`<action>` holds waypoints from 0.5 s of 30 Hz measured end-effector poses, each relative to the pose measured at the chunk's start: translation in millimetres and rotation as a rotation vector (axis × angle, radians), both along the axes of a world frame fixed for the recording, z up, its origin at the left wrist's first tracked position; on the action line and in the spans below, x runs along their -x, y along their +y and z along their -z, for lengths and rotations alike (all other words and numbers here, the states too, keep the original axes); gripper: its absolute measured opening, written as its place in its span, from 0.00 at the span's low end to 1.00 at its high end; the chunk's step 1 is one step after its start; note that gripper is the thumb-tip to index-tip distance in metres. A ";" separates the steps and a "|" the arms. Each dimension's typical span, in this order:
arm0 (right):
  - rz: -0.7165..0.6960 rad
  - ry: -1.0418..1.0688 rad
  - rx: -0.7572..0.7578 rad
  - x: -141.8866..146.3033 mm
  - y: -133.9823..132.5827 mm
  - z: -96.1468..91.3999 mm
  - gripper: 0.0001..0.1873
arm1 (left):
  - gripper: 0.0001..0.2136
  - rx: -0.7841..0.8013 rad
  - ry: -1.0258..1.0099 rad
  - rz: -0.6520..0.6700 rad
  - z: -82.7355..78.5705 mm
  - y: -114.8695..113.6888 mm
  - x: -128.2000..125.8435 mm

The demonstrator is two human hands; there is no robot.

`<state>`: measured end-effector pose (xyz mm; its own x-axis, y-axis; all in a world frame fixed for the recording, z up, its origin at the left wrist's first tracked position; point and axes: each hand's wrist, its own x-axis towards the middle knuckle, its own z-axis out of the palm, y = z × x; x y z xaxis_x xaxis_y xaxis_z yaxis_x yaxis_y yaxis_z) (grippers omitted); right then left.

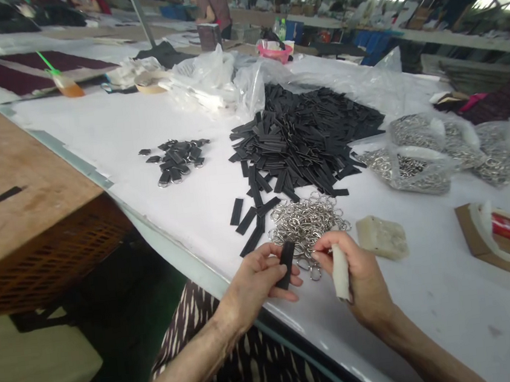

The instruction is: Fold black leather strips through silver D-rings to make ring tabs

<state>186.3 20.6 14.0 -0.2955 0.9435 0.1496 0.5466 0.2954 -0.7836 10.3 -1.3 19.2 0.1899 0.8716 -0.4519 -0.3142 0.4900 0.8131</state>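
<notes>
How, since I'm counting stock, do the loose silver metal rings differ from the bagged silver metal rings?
The loose silver metal rings lie bare on the white table; the bagged silver metal rings sit in clear plastic, farther right. The loose heap is one small pile; the bagged ones fill several bags. Both are shiny metal.

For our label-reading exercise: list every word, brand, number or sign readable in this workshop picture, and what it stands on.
No text can be read anywhere.
Red packet in the cardboard box: pale marks, too blurred to read.
Black strip in the left hand, white stick in the right hand: no print shows.
</notes>
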 end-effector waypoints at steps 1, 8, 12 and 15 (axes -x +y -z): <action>0.019 0.033 0.014 0.3 0.4 -1.6 0.02 | 0.05 0.013 -0.017 0.011 1.1 -1.2 -4.0; 0.010 0.114 0.085 2.6 -1.2 -2.1 0.05 | 0.06 0.064 -0.036 0.055 6.9 -3.8 -21.8; -0.034 0.031 -0.002 1.2 -4.6 2.3 0.07 | 0.04 0.052 0.017 0.058 8.1 -4.6 -25.7; -0.105 -0.104 -0.266 1.1 -3.9 3.9 0.05 | 0.04 0.021 0.020 0.049 8.0 -4.9 -27.3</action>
